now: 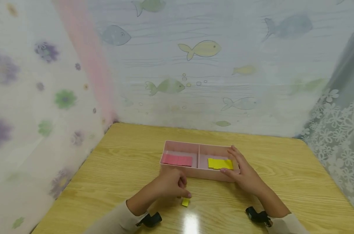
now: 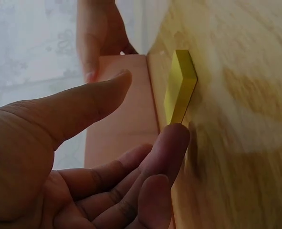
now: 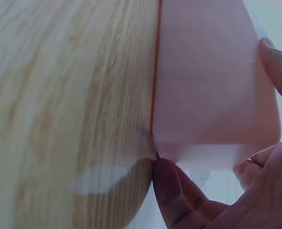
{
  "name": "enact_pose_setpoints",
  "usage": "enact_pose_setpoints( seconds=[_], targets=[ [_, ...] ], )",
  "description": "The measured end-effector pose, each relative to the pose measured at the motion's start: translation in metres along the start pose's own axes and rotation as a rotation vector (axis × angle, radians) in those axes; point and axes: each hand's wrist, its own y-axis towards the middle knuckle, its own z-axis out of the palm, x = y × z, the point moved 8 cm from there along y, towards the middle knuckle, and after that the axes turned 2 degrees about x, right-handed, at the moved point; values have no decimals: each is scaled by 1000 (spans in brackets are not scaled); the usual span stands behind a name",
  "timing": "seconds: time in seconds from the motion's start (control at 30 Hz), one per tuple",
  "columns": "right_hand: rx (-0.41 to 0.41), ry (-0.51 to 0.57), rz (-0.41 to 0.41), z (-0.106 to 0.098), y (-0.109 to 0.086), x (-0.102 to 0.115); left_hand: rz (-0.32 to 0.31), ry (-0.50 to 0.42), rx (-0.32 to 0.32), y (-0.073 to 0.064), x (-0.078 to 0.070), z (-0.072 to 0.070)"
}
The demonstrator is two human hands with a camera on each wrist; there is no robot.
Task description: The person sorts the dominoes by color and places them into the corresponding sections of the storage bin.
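Note:
A pink two-compartment box (image 1: 206,174) stands on the table. My right hand (image 1: 248,177) grips its right end, the thumb (image 3: 277,67) at the rim and the other fingers (image 3: 168,183) around the lower corner. In front of the box lies a small yellow block (image 1: 185,202), just below my left hand (image 1: 171,185). In the left wrist view, a fingertip of that hand is at the near end of the yellow block (image 2: 181,83), while the thumb (image 2: 95,102) stays apart from it. Pink pieces (image 1: 177,160) lie in the left compartment, yellow pieces (image 1: 220,163) in the right.
The wooden table (image 1: 130,143) reaches back to a fish-patterned curtain (image 1: 200,81). A flowered curtain (image 1: 57,107) hangs along the left side, and lace (image 1: 337,123) along the right. A black wrist camera mount (image 1: 152,220) sits at the left sleeve, another mount (image 1: 256,215) at the right.

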Motion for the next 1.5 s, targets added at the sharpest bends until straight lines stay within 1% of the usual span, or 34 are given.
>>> enact_pose_setpoints(
  seconds=[0.1,0.27,0.37,0.43,0.53,0.63,0.8,0.93,1.0,1.17,1.33,1.5],
  targets=[
    [-1,-1,10,0,-1,-1,5,16,4,0,-1,4],
    [-3,4,9,-1,-3,0,20,37,-17,0,-2,8],
    [-2,9,4,0,-3,1,40,64,-32,0,-4,9],
    [0,12,4,0,-3,1,50,90,-42,1,-6,8],
    [0,12,5,-1,-3,3,49,110,-49,1,-6,7],
    [0,13,6,-2,-3,4,44,113,-46,1,-7,5],
    [3,15,4,-1,-2,5,58,127,-51,0,-7,2],
    [4,13,1,-1,-2,6,74,162,-66,1,-8,-1],
    [4,10,-1,-1,-2,6,80,192,-74,1,-8,-2],
    [3,9,0,-1,-1,6,86,233,-91,-1,-12,-1],
    [3,9,0,-1,-1,5,64,222,-87,-2,-12,-1],
    [4,8,0,0,-1,4,92,248,-83,-1,-12,0]
  ],
)
